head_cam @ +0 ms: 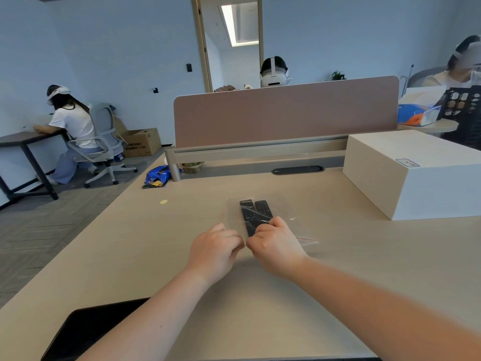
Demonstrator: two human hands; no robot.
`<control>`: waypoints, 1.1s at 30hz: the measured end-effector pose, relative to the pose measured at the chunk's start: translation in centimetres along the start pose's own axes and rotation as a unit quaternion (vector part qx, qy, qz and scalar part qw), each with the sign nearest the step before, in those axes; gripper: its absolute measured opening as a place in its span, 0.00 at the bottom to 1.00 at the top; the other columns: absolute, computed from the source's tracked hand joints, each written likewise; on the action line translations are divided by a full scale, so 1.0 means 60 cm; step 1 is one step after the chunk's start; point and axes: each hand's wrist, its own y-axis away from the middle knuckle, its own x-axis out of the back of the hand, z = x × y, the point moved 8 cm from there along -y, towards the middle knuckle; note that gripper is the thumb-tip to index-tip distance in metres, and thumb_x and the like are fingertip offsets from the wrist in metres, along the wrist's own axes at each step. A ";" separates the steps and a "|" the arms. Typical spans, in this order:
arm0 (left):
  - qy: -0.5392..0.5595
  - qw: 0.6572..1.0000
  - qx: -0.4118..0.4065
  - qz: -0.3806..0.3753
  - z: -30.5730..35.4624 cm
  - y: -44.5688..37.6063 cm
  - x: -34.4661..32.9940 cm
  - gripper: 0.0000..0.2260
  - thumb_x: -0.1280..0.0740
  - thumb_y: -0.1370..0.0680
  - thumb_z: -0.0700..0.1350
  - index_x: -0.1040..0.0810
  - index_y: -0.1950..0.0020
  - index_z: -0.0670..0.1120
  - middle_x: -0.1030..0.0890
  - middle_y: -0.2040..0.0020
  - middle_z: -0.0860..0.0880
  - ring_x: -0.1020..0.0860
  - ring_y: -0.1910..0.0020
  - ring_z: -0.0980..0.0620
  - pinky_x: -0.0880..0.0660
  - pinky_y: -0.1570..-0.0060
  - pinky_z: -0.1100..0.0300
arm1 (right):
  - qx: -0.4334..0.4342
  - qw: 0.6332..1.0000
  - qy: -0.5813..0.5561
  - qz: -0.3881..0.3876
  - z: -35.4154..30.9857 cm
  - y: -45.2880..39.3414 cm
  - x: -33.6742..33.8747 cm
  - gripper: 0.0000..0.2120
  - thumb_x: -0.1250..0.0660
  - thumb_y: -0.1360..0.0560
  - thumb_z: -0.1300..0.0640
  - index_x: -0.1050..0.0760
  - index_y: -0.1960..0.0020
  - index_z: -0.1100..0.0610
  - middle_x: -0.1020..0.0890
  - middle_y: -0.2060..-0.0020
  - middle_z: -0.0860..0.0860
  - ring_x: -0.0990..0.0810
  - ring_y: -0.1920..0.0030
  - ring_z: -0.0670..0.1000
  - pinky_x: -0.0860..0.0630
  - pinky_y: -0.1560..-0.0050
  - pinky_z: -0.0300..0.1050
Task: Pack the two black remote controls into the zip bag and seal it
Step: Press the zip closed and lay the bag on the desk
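Head view: a little below the middle of the frame, the clear zip bag (263, 220) lies flat on the pale wooden surface (145, 243), and both black remote controls (256, 213) are already inside it, side by side and touching along their length. Their long axis runs straight away from the person, toward the top of the frame, tilted only slightly. The bag's mouth is the near end, the one facing the hands; its red zip line (307, 240) shows to the right of the right hand, running across the frame at right angles to the remotes.

The left hand (216, 247) and the right hand (276, 243) sit together at that near edge, knuckles up, fingertips nearly meeting at the centre. Both are curled closed in a pinch, apparently on the bag's seal strip, though the film is too clear to confirm contact on the left side. The right hand also covers the near ends of the remotes.

Packing looks finished, and sealing appears to be the step in hand. The seal runs left to right, so pressing it shut calls for the hands to travel apart along it, each toward its own side. The right hand is nearer the stretch of red strip that lies visible and, judging by its slack curve, not yet pressed.

A white box (416, 173) stands well apart at the right of the frame.
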 end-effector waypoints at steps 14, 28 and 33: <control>0.049 0.997 0.059 0.018 -0.022 0.000 -0.005 0.13 0.42 0.29 0.55 0.20 0.64 0.53 0.17 0.65 0.60 0.32 0.66 0.54 0.36 0.76 0.65 | -0.048 0.998 -0.032 0.041 0.037 0.010 0.002 0.10 0.30 0.35 0.53 0.22 0.75 0.51 0.24 0.81 0.47 0.21 0.73 0.49 0.44 0.63 0.44; 0.057 0.996 0.063 0.000 -0.028 0.004 -0.013 0.04 0.32 0.32 0.50 0.19 0.64 0.53 0.17 0.66 0.60 0.39 0.66 0.58 0.33 0.77 0.64 | -0.073 0.993 -0.088 0.035 0.043 0.005 -0.001 0.11 0.35 0.34 0.49 0.19 0.73 0.47 0.23 0.81 0.46 0.21 0.73 0.47 0.49 0.62 0.43; 0.040 0.998 0.053 -0.008 -0.023 0.003 -0.011 0.03 0.31 0.33 0.48 0.20 0.66 0.53 0.18 0.70 0.59 0.34 0.66 0.56 0.38 0.77 0.66 | -0.040 0.997 -0.056 0.030 0.034 0.004 0.004 0.08 0.31 0.37 0.52 0.20 0.74 0.49 0.23 0.81 0.46 0.22 0.73 0.48 0.44 0.62 0.42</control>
